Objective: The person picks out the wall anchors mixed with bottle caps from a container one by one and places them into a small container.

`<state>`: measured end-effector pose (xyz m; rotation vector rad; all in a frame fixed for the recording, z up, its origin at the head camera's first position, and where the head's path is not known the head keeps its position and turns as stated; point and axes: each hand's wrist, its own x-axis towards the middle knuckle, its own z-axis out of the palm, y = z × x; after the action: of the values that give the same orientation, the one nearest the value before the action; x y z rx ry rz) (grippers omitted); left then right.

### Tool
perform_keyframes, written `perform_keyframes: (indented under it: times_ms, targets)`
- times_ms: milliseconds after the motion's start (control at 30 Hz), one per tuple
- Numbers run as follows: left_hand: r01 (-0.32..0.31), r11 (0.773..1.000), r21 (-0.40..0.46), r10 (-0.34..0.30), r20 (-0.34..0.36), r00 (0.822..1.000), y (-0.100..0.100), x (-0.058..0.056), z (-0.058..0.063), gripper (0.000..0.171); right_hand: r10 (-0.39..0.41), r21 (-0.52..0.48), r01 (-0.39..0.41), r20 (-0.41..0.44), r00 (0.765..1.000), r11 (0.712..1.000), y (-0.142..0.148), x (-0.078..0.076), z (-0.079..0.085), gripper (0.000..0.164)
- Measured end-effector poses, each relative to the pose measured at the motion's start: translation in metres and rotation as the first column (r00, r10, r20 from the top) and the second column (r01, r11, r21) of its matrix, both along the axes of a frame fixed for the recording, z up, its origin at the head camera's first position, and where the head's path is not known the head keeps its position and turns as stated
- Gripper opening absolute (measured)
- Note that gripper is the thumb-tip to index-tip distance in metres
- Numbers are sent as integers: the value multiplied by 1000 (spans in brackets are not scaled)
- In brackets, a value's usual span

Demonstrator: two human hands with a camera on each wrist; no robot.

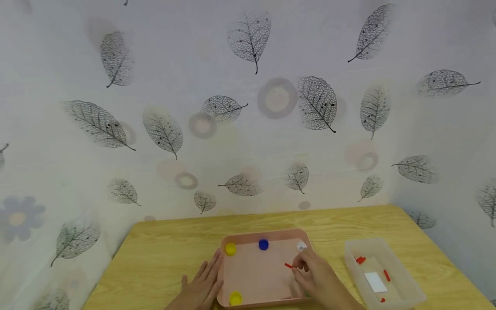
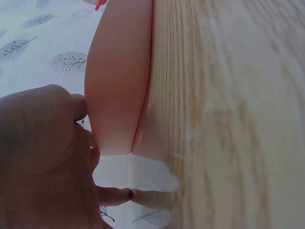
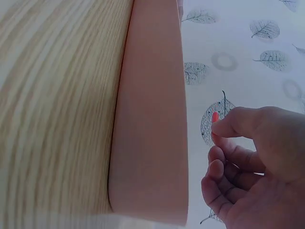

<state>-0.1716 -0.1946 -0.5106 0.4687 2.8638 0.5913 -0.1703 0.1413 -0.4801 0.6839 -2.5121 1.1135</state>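
Note:
My right hand point(image 1: 315, 275) pinches a small red stick point(image 1: 288, 265) between thumb and index finger, over the right part of a pink tray point(image 1: 255, 275). In the right wrist view the red stick point(image 3: 215, 116) pokes up past the fingertips, above the tray's wall point(image 3: 150, 119). My left hand point(image 1: 200, 287) lies at the tray's left edge, its fingers straight and touching the rim. Inside the tray are two yellow round caps, one at the back left point(image 1: 230, 249) and one at the front left point(image 1: 235, 298), a blue cap point(image 1: 263, 245) at the back, and a white round piece point(image 1: 301, 246) near the right hand.
To the right of the tray stands a translucent plastic box point(image 1: 407, 275) holding several red pieces and a white card point(image 1: 375, 282). The wooden table point(image 1: 162, 249) meets a leaf-patterned wall covering point(image 1: 248, 150) at the back and sides.

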Motion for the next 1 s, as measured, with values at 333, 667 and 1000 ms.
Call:
perform_keyframes:
  times_ms: [333,667,1000]
  targets:
    - [-2,1000,4,2,26,1000,2,1,3,64,-120,-15,120,-171,978,993,28,-5,8,29]
    - [13,1000,8,-13,47,999,3,1,2,65,-278,68,281,-44,959,957,65,-7,20,22]
    - [16,1000,-8,-16,20,1000,1,3,6,64,-329,78,331,-40,944,940,89,-17,17,15]
